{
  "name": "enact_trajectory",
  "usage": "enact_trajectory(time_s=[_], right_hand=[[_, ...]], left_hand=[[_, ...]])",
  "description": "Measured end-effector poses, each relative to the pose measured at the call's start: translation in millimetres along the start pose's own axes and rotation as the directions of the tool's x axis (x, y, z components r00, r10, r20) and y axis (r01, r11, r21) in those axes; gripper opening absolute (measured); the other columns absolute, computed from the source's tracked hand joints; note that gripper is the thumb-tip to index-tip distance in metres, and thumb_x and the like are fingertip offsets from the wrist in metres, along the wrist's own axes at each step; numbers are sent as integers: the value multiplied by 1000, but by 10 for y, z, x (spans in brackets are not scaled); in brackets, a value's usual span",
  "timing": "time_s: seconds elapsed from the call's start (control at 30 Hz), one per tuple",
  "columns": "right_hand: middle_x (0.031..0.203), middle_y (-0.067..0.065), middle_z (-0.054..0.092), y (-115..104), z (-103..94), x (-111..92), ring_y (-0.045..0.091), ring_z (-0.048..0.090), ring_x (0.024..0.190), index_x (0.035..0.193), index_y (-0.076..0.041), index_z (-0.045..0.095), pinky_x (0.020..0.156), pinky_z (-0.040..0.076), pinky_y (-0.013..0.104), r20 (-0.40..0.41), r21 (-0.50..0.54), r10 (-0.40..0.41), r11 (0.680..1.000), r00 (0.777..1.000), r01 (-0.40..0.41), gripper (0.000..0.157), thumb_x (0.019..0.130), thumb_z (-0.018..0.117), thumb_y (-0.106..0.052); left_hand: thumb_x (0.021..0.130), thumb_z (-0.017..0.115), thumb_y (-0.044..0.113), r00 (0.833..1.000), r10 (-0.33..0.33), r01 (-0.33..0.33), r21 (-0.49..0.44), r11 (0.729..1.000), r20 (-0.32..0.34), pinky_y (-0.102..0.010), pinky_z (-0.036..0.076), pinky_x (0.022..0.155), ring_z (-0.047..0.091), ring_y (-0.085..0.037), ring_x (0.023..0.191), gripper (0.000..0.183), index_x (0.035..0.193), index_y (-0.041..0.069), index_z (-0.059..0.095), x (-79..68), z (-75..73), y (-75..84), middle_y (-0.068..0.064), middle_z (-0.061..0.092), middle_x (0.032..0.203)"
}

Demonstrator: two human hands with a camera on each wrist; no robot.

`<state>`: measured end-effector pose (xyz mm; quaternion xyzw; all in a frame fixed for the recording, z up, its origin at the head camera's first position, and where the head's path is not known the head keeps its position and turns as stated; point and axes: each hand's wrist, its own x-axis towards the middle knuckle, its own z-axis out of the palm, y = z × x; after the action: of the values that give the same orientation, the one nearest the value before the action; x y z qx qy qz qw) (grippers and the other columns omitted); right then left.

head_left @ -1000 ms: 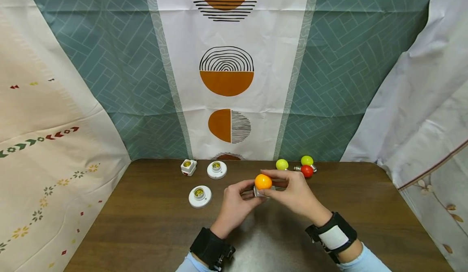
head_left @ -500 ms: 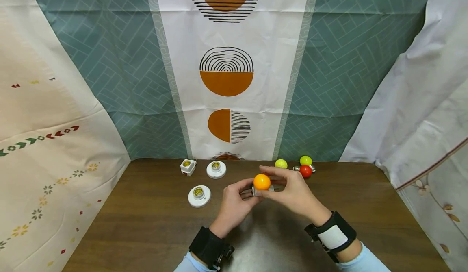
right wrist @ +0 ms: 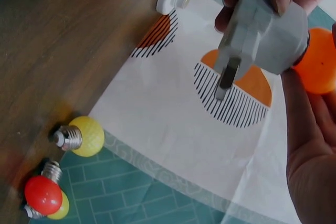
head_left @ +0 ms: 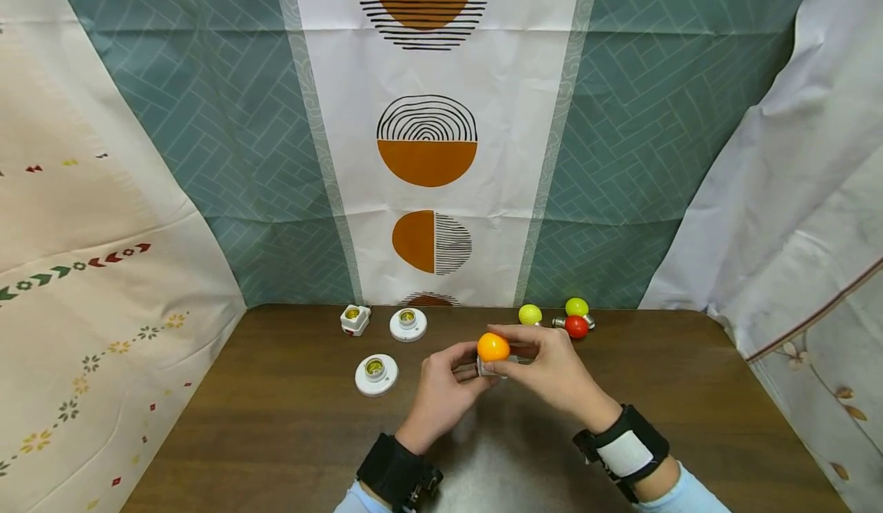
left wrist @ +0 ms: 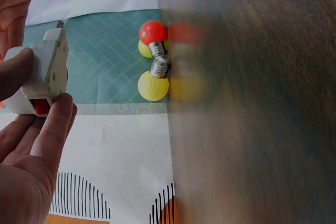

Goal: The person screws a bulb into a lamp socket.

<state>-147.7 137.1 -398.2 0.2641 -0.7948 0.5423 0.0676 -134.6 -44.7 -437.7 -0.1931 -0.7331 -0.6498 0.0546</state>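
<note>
Above the table my left hand (head_left: 444, 390) grips a white plug-in lamp socket (left wrist: 44, 72) between thumb and fingers. A red switch shows on the socket's side in the left wrist view, and a metal plug prong (right wrist: 227, 78) sticks out of it in the right wrist view. An orange round bulb (head_left: 493, 347) is seated at the socket's opening. The right hand (head_left: 555, 363) holds this bulb with thumb and fingers on either side. The bulb's screw base is hidden from sight.
Left on the wooden table (head_left: 290, 436) are two round white lamp holders (head_left: 375, 375), (head_left: 408, 324) and a square white socket (head_left: 355, 319). At the back right lie a red bulb (head_left: 576, 327) and two yellow-green bulbs (head_left: 530, 314), (head_left: 576, 307). Curtains hang behind.
Both hands stay in nearly the same place, holding the socket and the orange bulb. The fingers of the right hand shift slightly around the bulb. The head view tilts a little.
</note>
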Motion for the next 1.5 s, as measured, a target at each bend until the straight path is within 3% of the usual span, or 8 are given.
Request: enact_trajectory(time_s=[0.17,0.3,0.53,0.77,0.93,1.17,1.33,1.5], right_hand=[[104,-6,64,-17,52,-15,14,63,88,110,-22,67,70,51,38,-100,12,45,999,994,-44,45,68,82,-27],[102,-7,65,-25,61,-11,12,63,86,108,-24,67,71,51,40,-139,-19,51,998,989,-54,45,66,83,-30],[115,-8,60,13,-23,31,11,59,99,119,-25,61,79,49,33,-20,-24,43,999,999,-44,54,69,81,-31],[116,-4,60,36,-66,42,13,57,104,122,-17,61,82,47,31,74,13,-17,1000,997,16,49,75,77,-22],[109,-5,63,23,-41,29,12,60,96,115,-20,65,76,49,31,3,-7,-17,1000,1000,17,46,72,79,-23],[99,-8,65,1,18,17,11,63,84,106,-23,68,69,51,33,-137,-43,32,998,990,-39,43,66,83,-32],[104,-8,64,23,-34,38,11,62,91,110,-24,66,75,50,29,-61,-38,52,998,997,-54,47,67,82,-33],[113,-7,62,44,-77,52,12,58,101,119,-21,63,81,47,30,36,-21,-2,1000,999,3,50,72,79,-29]], left_hand=[[76,73,4,1000,24,-24,28,999,-19,-36,50,74,62,-21,92,39,113,4,61,-16,1,157,-8,63,106],[76,73,4,998,46,-44,52,998,-35,-37,50,74,62,-20,93,39,113,4,62,-6,10,165,-7,63,105],[77,76,17,1000,25,-24,42,999,-15,-32,49,76,60,-14,96,42,116,13,61,50,13,-211,1,62,109],[77,75,14,999,26,-26,35,999,19,-32,49,77,59,-13,100,42,117,16,61,52,-6,-224,3,61,111],[77,74,9,1000,-1,1,19,1000,15,-31,48,77,59,-15,100,43,118,13,60,46,12,-160,1,61,111],[78,71,2,1000,-1,1,15,1000,5,-36,48,78,59,-21,99,42,118,4,59,22,34,87,-6,61,110],[78,72,5,1000,0,0,19,1000,18,-33,48,77,59,-18,101,42,118,6,59,39,28,-19,-4,60,112],[78,74,11,1000,-5,5,-4,1000,24,-28,48,77,58,-13,102,43,119,10,60,65,26,-210,0,60,113]])
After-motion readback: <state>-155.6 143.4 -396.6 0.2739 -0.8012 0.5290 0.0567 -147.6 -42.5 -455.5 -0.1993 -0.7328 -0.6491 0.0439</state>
